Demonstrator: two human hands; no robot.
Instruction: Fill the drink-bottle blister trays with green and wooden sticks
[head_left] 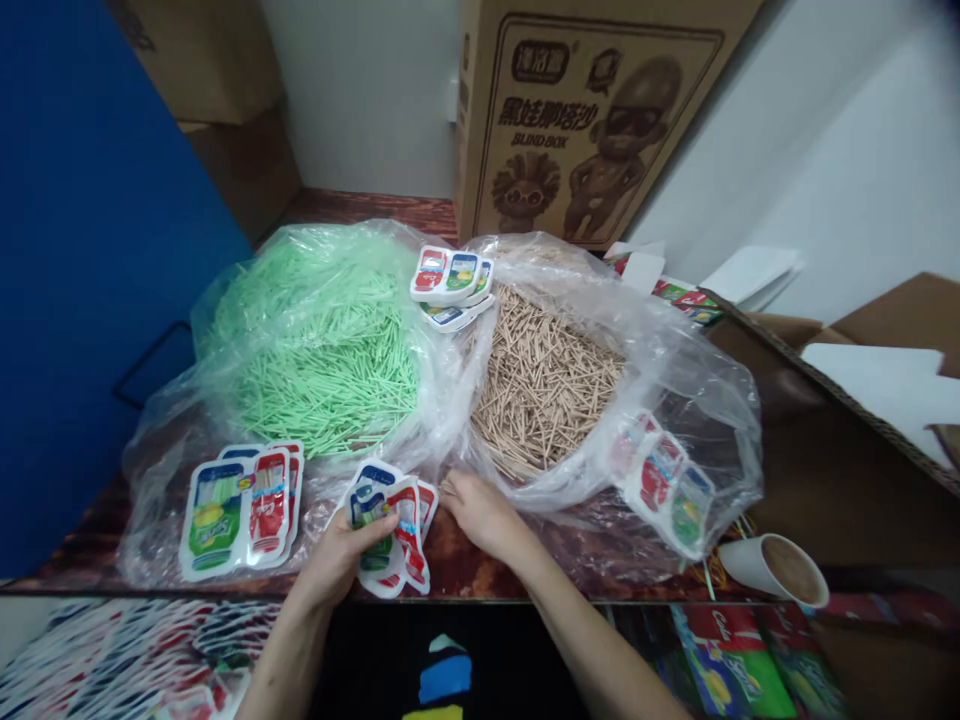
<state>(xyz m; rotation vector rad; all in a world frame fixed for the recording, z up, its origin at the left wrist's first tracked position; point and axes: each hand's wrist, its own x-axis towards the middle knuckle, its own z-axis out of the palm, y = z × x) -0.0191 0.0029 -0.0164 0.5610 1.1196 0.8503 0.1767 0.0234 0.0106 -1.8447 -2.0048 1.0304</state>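
Observation:
My left hand [334,565] is closed on a small stack of blister packs [405,530], printed red and green, with its thumb across the top one. Just to the right, my right hand [480,510] has its fingers bent together by the lower edge of a see-through plastic bag; what they hold, if anything, is hidden. Behind my left hand is a heap of thin green sticks [337,370] in a plastic bag. Brown sticks [544,385] fill the bag behind my right hand. More blister packs [217,515] lie at left.
Other packs lie between the bags [450,280] and at right [667,485]. A paper cup [776,568] rests tipped at the table's right edge, beside an open cardboard box [825,450]. A large printed carton [600,120] stands behind. Many packs [112,660] lie below left.

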